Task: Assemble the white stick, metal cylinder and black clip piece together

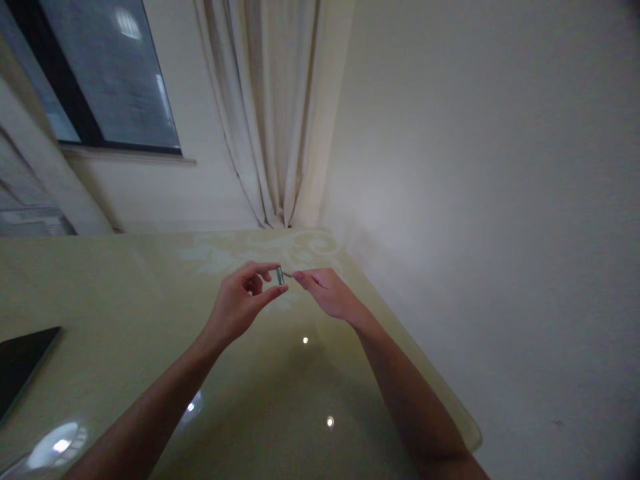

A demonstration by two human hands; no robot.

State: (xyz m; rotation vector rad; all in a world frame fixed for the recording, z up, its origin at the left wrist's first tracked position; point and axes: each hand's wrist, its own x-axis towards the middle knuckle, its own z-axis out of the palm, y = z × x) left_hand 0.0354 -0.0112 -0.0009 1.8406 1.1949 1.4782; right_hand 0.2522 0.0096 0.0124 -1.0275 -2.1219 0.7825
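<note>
From here the worktop (125, 300) looks smooth and glossy, the far curtain (265, 100) matt cloth, the right wall (475, 200) matt, the far-left window (120, 73) shiny glass, the thin rod (287, 274) metallic.

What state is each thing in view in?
Small green-and-silver rectangular piece: pinched in bare left hand
Thin grey metallic rod: gripped in bare right hand
Flat black panel: lying on glossy pale-green tabletop
Pale cloth curtains: drawn apart, hanging in folds
Dark-framed glass window: open or shut unclear
</note>
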